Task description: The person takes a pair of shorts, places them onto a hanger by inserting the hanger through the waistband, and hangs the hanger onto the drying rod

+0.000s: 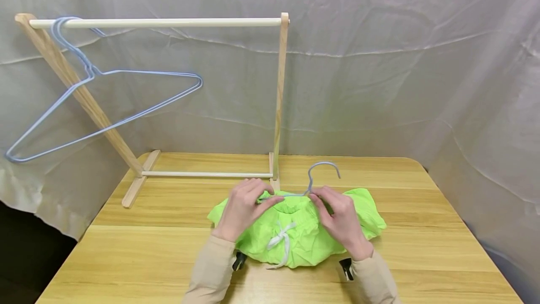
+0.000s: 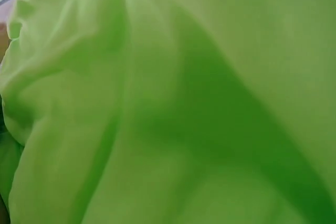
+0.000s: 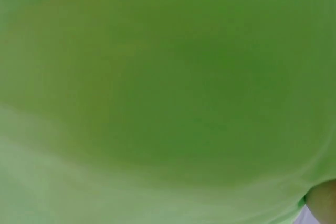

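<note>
Bright green shorts [image 1: 301,247] with a white drawstring bow [image 1: 281,237] lie bunched on the table. A blue wire hanger [image 1: 310,179] sits at their waistband, its hook standing above the cloth and its lower part hidden in it. My left hand [image 1: 244,208] pinches the left of the waistband, with the hanger's wire passing by thumb and forefinger. Close to the base of the hook, my right hand [image 1: 339,215] pinches the waistband between thumb and fingers. Green cloth fills nearly all of both wrist views; a fingertip [image 3: 321,200] shows at the right wrist view's corner.
A wooden rack [image 1: 280,102] with a white top rail [image 1: 177,23] stands at the back left of the table [image 1: 139,257]. Blue hangers [image 1: 147,72] hang from its left end. Grey cloth [image 1: 379,83] covers the walls behind.
</note>
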Demonstrator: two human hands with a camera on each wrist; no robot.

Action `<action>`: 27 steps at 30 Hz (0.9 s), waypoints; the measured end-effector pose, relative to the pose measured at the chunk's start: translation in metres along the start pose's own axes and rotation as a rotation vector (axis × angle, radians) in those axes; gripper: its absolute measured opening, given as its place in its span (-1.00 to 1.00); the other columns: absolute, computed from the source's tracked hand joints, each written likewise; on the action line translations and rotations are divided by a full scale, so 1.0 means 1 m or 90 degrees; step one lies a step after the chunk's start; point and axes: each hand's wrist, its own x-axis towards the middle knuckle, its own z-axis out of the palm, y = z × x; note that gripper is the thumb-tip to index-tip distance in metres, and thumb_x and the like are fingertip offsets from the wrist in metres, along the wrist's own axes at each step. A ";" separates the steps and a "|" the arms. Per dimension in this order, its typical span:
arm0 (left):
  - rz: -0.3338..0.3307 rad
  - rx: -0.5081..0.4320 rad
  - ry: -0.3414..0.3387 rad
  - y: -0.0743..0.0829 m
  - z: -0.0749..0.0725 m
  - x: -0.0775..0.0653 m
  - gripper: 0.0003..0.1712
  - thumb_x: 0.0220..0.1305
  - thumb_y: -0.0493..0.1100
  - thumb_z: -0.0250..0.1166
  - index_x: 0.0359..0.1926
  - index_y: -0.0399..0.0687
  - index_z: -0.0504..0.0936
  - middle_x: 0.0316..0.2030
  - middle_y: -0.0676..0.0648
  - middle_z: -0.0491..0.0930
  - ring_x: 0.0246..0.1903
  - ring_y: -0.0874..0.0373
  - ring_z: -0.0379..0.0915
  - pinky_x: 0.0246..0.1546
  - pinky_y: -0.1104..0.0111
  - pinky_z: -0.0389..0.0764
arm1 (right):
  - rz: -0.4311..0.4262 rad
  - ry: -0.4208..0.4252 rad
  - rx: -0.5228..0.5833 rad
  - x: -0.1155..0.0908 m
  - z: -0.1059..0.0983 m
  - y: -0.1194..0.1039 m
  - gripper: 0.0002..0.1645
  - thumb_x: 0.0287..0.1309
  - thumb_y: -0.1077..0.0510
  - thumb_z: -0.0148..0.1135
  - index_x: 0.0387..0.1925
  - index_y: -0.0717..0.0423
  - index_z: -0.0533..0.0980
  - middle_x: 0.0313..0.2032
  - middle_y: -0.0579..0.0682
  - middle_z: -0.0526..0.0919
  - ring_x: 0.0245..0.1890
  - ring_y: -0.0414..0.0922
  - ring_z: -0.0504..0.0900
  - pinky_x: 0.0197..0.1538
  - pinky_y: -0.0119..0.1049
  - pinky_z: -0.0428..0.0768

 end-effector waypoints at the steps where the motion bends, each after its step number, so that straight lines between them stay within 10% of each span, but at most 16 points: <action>1: 0.004 0.003 -0.006 0.001 0.000 0.000 -0.71 0.08 0.03 0.49 -0.39 -0.05 0.64 -0.52 0.08 0.62 -0.55 0.28 0.42 -0.42 0.52 0.47 | 0.000 0.000 -0.001 0.000 0.000 0.000 -0.90 0.32 0.35 0.20 -0.29 0.28 0.63 -0.46 0.10 0.71 -0.52 -0.13 0.63 -0.32 -0.50 0.61; 27: -0.048 0.040 0.068 -0.009 -0.009 -0.004 -0.65 0.28 0.03 0.34 -0.49 -0.12 0.68 -0.60 0.07 0.49 -0.57 0.26 0.35 -0.43 0.47 0.41 | 0.025 0.031 -0.031 0.000 -0.011 0.008 -0.89 0.14 0.48 0.26 -0.29 0.33 0.63 -0.45 0.15 0.73 -0.55 -0.12 0.62 -0.32 -0.51 0.60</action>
